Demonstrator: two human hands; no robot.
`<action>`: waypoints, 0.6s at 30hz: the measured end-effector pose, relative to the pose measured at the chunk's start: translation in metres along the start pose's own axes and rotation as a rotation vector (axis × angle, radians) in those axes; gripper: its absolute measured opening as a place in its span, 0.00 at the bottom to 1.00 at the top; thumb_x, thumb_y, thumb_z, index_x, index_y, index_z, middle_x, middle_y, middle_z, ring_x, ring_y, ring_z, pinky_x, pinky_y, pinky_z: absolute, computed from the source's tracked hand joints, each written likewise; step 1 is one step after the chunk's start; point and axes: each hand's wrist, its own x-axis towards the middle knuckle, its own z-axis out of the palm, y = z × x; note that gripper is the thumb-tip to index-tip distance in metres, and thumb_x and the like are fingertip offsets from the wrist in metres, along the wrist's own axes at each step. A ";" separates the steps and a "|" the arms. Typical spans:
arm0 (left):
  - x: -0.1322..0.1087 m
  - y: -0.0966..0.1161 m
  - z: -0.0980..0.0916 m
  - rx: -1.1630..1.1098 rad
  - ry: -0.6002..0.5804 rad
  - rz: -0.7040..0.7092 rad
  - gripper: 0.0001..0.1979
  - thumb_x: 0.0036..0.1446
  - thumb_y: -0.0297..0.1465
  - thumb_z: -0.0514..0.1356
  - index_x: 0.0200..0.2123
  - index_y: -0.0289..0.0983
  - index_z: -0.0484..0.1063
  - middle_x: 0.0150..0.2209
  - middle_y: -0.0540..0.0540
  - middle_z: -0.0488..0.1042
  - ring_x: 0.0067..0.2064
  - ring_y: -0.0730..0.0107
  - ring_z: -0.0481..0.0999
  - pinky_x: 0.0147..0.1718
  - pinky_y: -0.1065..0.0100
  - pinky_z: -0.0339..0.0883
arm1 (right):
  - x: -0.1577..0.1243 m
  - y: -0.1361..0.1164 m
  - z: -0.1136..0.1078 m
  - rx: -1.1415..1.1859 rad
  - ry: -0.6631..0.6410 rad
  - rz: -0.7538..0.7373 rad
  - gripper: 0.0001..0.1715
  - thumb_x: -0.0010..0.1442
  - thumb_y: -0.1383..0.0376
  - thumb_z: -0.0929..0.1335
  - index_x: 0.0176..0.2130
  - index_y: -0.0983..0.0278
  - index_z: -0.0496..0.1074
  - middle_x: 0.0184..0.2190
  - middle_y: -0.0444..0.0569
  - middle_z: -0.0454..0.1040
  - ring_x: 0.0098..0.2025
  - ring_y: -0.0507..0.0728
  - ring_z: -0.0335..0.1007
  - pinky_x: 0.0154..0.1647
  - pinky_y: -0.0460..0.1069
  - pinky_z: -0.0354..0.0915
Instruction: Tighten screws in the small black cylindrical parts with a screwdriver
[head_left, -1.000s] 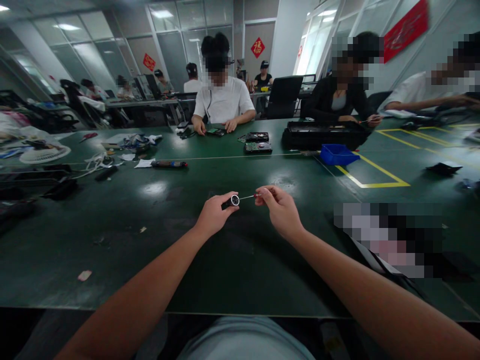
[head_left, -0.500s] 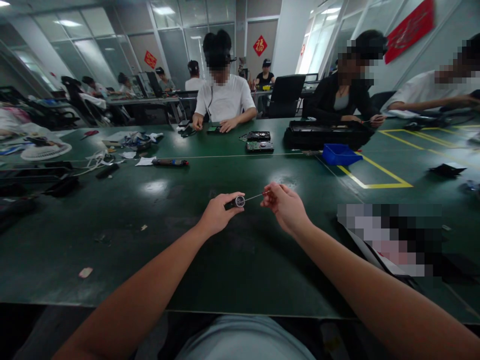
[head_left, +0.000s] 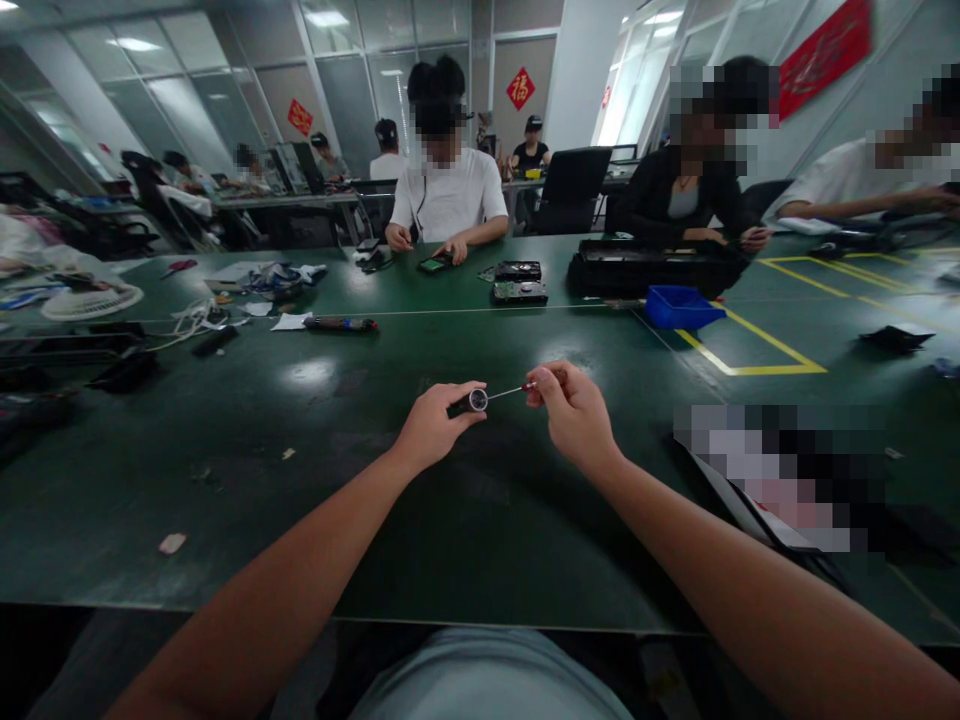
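Observation:
Above the middle of the green table (head_left: 315,500), my left hand (head_left: 433,427) pinches a small black part with a round silver ring (head_left: 474,400) on its end. My right hand (head_left: 574,415) is closed on a thin screwdriver (head_left: 517,388) with a red collar. The screwdriver's metal tip points left and meets the silver ring. Both hands hover close together just above the tabletop.
A blue tray (head_left: 679,308) sits inside yellow floor-style tape lines at right. Circuit boards (head_left: 517,283) and a long black case (head_left: 649,268) lie farther back. Cables and papers (head_left: 225,300) clutter the left. Other people sit across the table. A blurred-out object (head_left: 780,475) lies right of my hand.
Both hands stayed together with the tip on the ring; my right hand shifted slightly and the screwdriver's red collar shows more.

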 end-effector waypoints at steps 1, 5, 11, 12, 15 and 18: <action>0.000 0.000 0.000 0.004 0.001 0.002 0.21 0.58 0.33 0.66 0.55 0.45 0.73 0.48 0.48 0.79 0.50 0.59 0.74 0.52 0.56 0.64 | -0.001 -0.001 0.000 -0.013 0.001 -0.007 0.15 0.67 0.55 0.63 0.36 0.62 0.71 0.26 0.45 0.74 0.29 0.54 0.71 0.33 0.50 0.66; 0.000 -0.002 0.000 0.012 -0.002 0.001 0.21 0.58 0.33 0.66 0.56 0.46 0.73 0.49 0.48 0.78 0.50 0.60 0.73 0.52 0.56 0.64 | -0.002 -0.002 -0.001 -0.051 -0.012 -0.015 0.15 0.67 0.55 0.63 0.36 0.62 0.71 0.26 0.46 0.74 0.29 0.54 0.71 0.32 0.50 0.65; 0.000 -0.004 0.001 0.012 -0.003 0.020 0.21 0.58 0.33 0.66 0.56 0.46 0.73 0.49 0.49 0.78 0.50 0.61 0.73 0.51 0.57 0.64 | -0.003 -0.002 0.000 -0.063 -0.028 -0.006 0.15 0.67 0.55 0.63 0.37 0.62 0.71 0.26 0.46 0.75 0.29 0.54 0.72 0.33 0.50 0.65; 0.000 -0.004 0.001 0.012 -0.003 0.022 0.21 0.58 0.33 0.66 0.55 0.45 0.73 0.49 0.49 0.78 0.50 0.61 0.73 0.51 0.57 0.64 | -0.003 -0.002 0.000 -0.054 -0.019 -0.012 0.15 0.67 0.55 0.63 0.37 0.62 0.71 0.26 0.46 0.74 0.29 0.54 0.72 0.33 0.50 0.65; -0.001 -0.004 0.001 0.009 -0.011 0.023 0.21 0.58 0.33 0.66 0.55 0.45 0.73 0.49 0.49 0.78 0.49 0.61 0.73 0.50 0.58 0.64 | -0.003 -0.002 0.000 -0.043 -0.006 -0.025 0.15 0.67 0.55 0.63 0.37 0.62 0.71 0.26 0.45 0.74 0.30 0.54 0.72 0.33 0.51 0.65; -0.001 -0.003 0.001 0.010 -0.020 0.015 0.21 0.58 0.33 0.66 0.55 0.45 0.73 0.48 0.49 0.78 0.49 0.61 0.73 0.50 0.57 0.64 | -0.003 -0.001 0.001 -0.044 -0.024 -0.021 0.15 0.67 0.55 0.63 0.37 0.62 0.71 0.27 0.46 0.75 0.30 0.54 0.72 0.34 0.51 0.66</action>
